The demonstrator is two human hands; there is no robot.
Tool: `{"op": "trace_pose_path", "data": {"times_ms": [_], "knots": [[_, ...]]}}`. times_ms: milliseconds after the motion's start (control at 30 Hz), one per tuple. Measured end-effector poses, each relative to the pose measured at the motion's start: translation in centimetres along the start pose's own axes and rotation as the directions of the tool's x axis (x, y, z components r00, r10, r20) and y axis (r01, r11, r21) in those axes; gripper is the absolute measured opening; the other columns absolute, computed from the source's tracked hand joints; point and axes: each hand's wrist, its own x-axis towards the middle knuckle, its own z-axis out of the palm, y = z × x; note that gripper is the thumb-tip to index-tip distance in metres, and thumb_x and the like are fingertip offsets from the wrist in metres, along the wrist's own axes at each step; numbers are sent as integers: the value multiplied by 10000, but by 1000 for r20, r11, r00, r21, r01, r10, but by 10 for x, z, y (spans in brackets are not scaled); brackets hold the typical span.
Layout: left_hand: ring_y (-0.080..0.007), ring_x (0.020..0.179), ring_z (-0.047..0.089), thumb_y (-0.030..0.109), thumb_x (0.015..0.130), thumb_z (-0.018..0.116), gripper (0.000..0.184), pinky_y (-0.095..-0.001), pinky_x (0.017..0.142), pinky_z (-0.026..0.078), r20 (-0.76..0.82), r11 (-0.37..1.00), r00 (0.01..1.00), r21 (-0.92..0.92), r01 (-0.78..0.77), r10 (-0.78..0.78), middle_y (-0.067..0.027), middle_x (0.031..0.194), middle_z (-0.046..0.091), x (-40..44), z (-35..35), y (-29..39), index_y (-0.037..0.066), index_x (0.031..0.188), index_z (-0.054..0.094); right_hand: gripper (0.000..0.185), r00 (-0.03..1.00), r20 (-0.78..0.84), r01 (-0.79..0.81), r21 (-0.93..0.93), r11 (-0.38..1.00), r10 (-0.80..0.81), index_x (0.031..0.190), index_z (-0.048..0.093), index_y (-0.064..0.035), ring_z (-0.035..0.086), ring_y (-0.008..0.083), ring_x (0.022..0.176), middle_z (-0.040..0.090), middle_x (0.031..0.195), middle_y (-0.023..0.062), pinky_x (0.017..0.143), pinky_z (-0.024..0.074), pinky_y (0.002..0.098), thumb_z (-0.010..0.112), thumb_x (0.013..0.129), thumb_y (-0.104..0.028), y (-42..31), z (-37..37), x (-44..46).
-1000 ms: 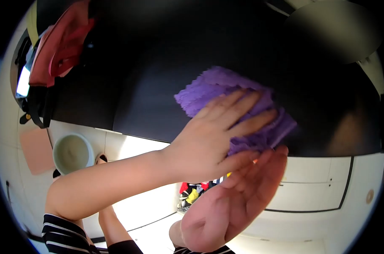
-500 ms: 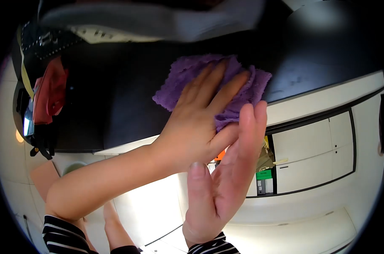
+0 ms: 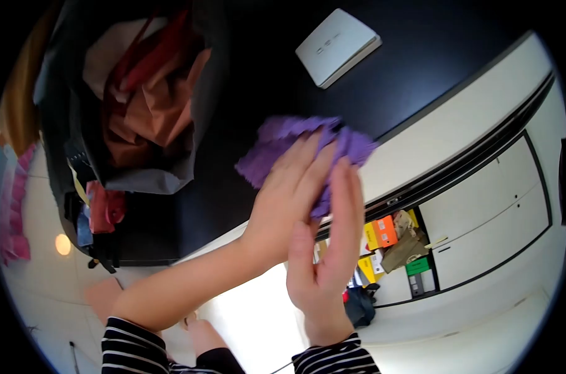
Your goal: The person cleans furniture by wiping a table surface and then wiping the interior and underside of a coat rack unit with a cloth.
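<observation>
My left hand [image 3: 286,199] lies palm down at the centre of the frame on the purple, ragged-edged, soft fabric cloth [image 3: 267,149], which rests on the smooth black tabletop [image 3: 420,78]. My fingers there are stretched long and only slightly parted, laid over the cloth rather than wrapped around it; I judge that a flat palm spreads the pressure and keeps the fabric from slipping. The cloth bunches beneath my thumb side, while its loose edges fan out past my fingertips.

My right hand [image 3: 326,268], just below centre, has its fingers together and its thumb well apart, with nothing in its grasp. It overlaps my left hand in this view; I cannot tell whether they touch.

The flat white rectangular box [image 3: 338,47] sits at upper centre, apart from the cloth. At upper left, the large dark grey fabric bag [image 3: 161,182] has its mouth turned toward me, so the crumpled orange-brown material [image 3: 161,112] inside shows.
</observation>
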Motion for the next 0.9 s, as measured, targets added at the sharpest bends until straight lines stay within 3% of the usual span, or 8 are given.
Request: {"op": "trace_pose_path", "data": {"times_ms": [200,300,500,567,633,700,733,900], "knots": [[-426,1238,420,155,804,611,577,-456,1041,342,30,987,996,146,73,-79,-258,1356,413,-15,4,3,-32,1316,419,532,980,178,108,-83,991,-92,1283,481,66,410,438,1255,403,1375,256,1013,395,434,611,812,-144,5,-10,-1],[-436,1220,432,171,812,615,566,-455,1024,360,44,965,997,252,-68,58,-265,1329,436,20,9,5,-50,1300,431,582,969,222,136,-92,986,-113,1311,436,80,387,452,1269,347,1410,268,1018,394,431,621,821,-172,6,-35,24],[-409,1249,413,90,825,558,539,-432,1014,369,-63,948,956,161,-275,288,-245,1364,407,153,17,67,-49,1322,403,637,943,16,318,-334,887,-332,1315,414,89,421,461,1222,359,1388,283,997,410,431,615,769,-169,20,-100,124],[-414,1254,406,79,803,571,549,-431,1014,372,-161,937,923,53,-344,348,-255,1367,398,180,21,74,-49,1311,408,618,918,-80,330,-391,859,-389,1257,468,85,456,429,1179,434,1325,260,982,418,422,638,711,-150,20,-115,154],[-419,1260,401,75,780,590,555,-425,1021,370,-182,932,917,-10,-362,354,-270,1366,393,194,20,82,-41,1297,424,610,909,-47,353,-443,824,-414,1230,487,77,470,400,1169,459,1306,239,994,407,412,659,695,-160,16,-128,167],[-421,1265,398,79,772,599,554,-420,1028,369,-56,968,968,-41,-247,245,-275,1368,392,185,18,76,-29,1291,438,582,927,8,343,-424,838,-375,1233,498,52,475,394,1176,460,1321,226,988,413,412,658,713,-154,14,-128,161],[-391,1242,412,135,848,561,507,-413,1045,343,-29,936,939,97,-338,342,-237,1331,425,178,17,70,-65,1290,414,568,934,37,337,-415,845,-354,1235,503,39,478,391,1180,461,1328,220,985,416,411,657,722,-151,12,-125,155],[-400,1255,409,142,863,568,464,-421,1018,391,50,965,995,243,-96,86,-248,1317,436,97,8,49,-54,1268,458,610,938,222,320,-271,908,-265,1247,501,39,473,383,1174,467,1317,218,998,402,423,672,738,-251,10,-91,98]]}}
